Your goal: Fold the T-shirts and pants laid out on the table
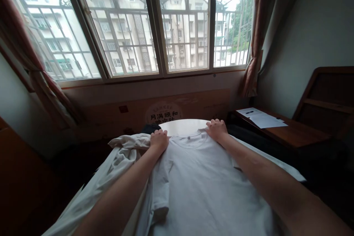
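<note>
A white short-sleeved T-shirt (204, 184) lies front side up before me, its collar toward the window and its lower part running out of view at the bottom. My left hand (159, 139) is closed on the shirt's left shoulder, with the fingers curled over the far edge. At the opposite shoulder, beside the collar, my right hand (217, 129) is closed on the fabric too. Beneath the shirt shows the rounded far end of a white board or tabletop (179, 126). Crumpled off-white cloth (124, 151) lies along the left side. My fingertips are partly hidden.
Beyond the board stands a long cardboard box (199, 105) under a barred window (132, 25). Tied curtains (251, 70) hang at both sides. To the right, a dark wooden table (301, 134) carries papers (265, 120) and a pen (249, 112). A small black item (151, 129) sits behind my left hand.
</note>
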Tool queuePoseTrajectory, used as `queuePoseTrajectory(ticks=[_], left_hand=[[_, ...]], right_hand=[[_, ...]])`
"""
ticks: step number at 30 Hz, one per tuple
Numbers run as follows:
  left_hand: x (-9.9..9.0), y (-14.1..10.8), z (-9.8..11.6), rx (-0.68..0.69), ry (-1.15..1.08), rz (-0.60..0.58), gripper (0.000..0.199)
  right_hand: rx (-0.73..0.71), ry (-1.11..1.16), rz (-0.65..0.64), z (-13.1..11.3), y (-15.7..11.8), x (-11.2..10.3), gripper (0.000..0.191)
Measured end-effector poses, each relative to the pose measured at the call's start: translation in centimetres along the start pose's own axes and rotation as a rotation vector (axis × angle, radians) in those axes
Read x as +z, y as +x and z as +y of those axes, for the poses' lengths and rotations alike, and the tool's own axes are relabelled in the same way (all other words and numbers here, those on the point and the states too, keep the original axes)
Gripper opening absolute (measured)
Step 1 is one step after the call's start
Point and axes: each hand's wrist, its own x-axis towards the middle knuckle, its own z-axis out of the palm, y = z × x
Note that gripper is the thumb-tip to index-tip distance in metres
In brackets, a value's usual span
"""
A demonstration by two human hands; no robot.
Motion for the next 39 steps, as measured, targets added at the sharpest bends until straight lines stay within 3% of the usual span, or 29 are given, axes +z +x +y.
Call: queuePoseTrajectory(ticks=[4,7,10,14,18,21,25,29,34,39], left_hand=[[-2.0,-1.6,0.7,0.077,-0.009,0.116,0.032],[-4.2,-4.4,1.8,0.188,-0.045,0.158,0.030],[-6.4,-8.8,3.0,0.272,-0.100,0.025,0.022],[-8.5,-15.2,4.6,0.298,-0.176,-0.206,0.020],[-9.2,-20.7,6.2,0.314,-0.233,-0.349,0.027],[-9.6,-24.1,7.6,0.335,-0.247,-0.413,0.033],[-10.1,-27.4,9.4,0.385,-0.310,-0.442,0.032],[-9.5,-29.0,10.4,0.404,-0.364,-0.442,0.029],[-8.0,-29.1,10.2,0.354,-0.437,-0.414,0.032],[-8.2,-29.1,9.8,0.369,-0.442,-0.406,0.036]], right_hand=[[0.000,0.016,0.114,2.2,-1.4,-3.4,0.036],[-0.014,0.045,0.139,5.5,-3.6,-6.1,0.034],[-0.005,0.127,0.107,9.3,-7.2,-7.6,0.030],[-0.049,0.314,-0.025,12.5,-13.2,-7.5,0.028],[-0.155,0.365,-0.117,11.7,-18.7,-6.7,0.040],[-0.121,0.264,-0.112,10.2,-20.7,-6.5,0.052],[0.008,0.172,-0.097,9.4,-20.5,-6.5,0.034],[0.187,0.210,-0.056,10.0,-18.3,-6.8,0.026],[0.482,0.380,0.032,13.0,-13.7,-7.6,0.029],[0.731,0.387,0.061,17.1,-10.3,-7.2,0.036]])
